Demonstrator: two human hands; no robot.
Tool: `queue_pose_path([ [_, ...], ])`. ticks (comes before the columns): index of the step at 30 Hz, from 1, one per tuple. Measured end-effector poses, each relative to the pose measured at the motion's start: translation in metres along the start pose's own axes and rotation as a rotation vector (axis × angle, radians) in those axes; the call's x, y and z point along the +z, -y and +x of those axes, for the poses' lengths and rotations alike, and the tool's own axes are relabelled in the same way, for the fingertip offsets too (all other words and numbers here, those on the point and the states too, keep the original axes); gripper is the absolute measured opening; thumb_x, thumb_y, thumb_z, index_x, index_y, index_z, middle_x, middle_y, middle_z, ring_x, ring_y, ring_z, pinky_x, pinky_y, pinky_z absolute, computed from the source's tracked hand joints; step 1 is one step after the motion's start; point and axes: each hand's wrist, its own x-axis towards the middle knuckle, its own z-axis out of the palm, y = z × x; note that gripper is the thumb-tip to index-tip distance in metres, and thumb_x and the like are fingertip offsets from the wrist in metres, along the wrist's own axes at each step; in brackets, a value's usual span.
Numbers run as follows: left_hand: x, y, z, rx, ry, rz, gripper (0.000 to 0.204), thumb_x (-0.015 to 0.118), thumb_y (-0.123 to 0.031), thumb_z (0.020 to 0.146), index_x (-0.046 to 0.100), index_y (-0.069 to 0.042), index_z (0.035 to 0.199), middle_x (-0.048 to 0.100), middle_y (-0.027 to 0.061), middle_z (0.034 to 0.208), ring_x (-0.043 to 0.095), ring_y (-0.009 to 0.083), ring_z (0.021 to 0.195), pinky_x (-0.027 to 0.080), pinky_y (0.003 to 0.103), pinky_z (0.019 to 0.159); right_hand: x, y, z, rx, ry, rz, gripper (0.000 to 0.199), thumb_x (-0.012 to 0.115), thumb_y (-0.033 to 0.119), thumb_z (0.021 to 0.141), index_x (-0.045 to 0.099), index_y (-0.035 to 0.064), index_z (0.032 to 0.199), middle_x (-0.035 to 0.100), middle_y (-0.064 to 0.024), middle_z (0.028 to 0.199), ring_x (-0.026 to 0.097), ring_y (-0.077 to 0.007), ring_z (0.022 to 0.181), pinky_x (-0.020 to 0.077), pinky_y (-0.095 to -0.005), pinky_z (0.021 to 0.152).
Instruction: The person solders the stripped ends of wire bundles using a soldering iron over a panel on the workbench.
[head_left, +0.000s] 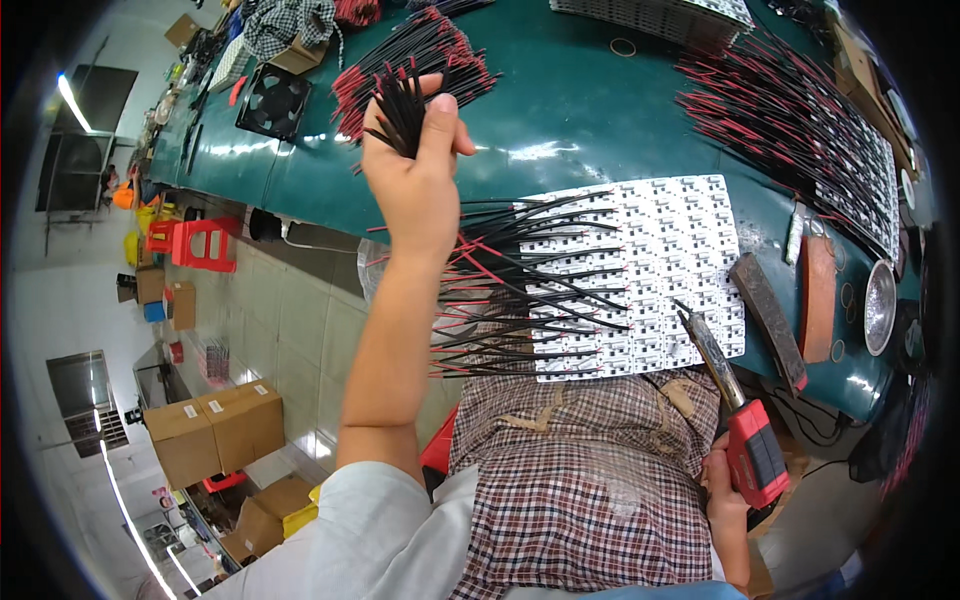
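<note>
My left hand [420,170] is raised over the far left of the table, its fingers closed around a bunch of black wires [402,112] with red ends. Right behind it lies a pile of similar wires [462,65]. Low on the right, my right hand [724,490] grips a soldering iron [755,445] with a red and black handle. The iron's tip points up and left over a white circuit board panel [690,225]. Rows of black wires [570,285] run from that panel past its left edge; a few show red ends and cross the others.
The green table [560,110] also bears a second panel heaped with wires [770,110], stacked panels [660,15] and a black fan [273,102]. Near its right edge are a dark bar [768,320], a brown block [818,300] and a metal bowl [879,308]. Cartons [215,430] stand at left.
</note>
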Motion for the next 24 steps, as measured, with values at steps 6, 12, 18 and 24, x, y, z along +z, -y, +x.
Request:
queue_pose_path([
  [6,0.003,-0.051,0.003,0.241,0.018,0.465,0.011,0.071,-0.009,0.094,0.067,0.0,0.1,0.065,0.0005,0.074,0.061,0.0067,0.063,0.044,0.02,0.055,0.0,0.005,-0.001,-0.005,0.017,0.03,0.013,0.072,-0.001,0.077,0.068,0.0014,0.09,0.065,-0.0101,0.078,0.062,-0.0253,0.065,0.0489,-0.036,0.061],
  [12,0.015,-0.063,-0.062,-0.001,0.578,0.724,0.022,0.069,0.006,0.082,0.066,-0.001,0.102,0.07,0.008,0.085,0.068,0.0138,0.067,0.053,0.028,0.061,0.002,0.017,0.01,-0.189,0.001,0.026,0.02,0.072,-0.002,0.069,0.066,0.0001,0.088,0.062,-0.0123,0.075,0.06,-0.0309,0.061,0.0474,-0.0366,0.057],
  [18,0.02,-0.023,-0.128,-0.204,0.962,0.667,0.025,0.069,0.006,0.081,0.066,0.002,0.106,0.068,0.0121,0.091,0.067,0.0215,0.067,0.053,0.032,0.061,0.0,0.015,0.007,-0.293,0.047,-0.033,0.02,0.073,0.003,0.071,0.067,0.0002,0.089,0.062,-0.0125,0.076,0.061,-0.031,0.061,0.0474,-0.0371,0.055],
  [24,0.026,-0.008,-0.144,-0.194,0.89,0.695,0.021,0.074,-0.005,0.079,0.068,-0.004,0.099,0.067,0.0087,0.073,0.066,0.0234,0.061,0.05,0.032,0.058,0.002,0.026,0.017,-0.394,0.078,-0.048,0.025,0.075,0.005,0.071,0.068,-0.0002,0.094,0.066,-0.0152,0.085,0.066,-0.0329,0.069,0.0534,-0.0376,0.063],
])
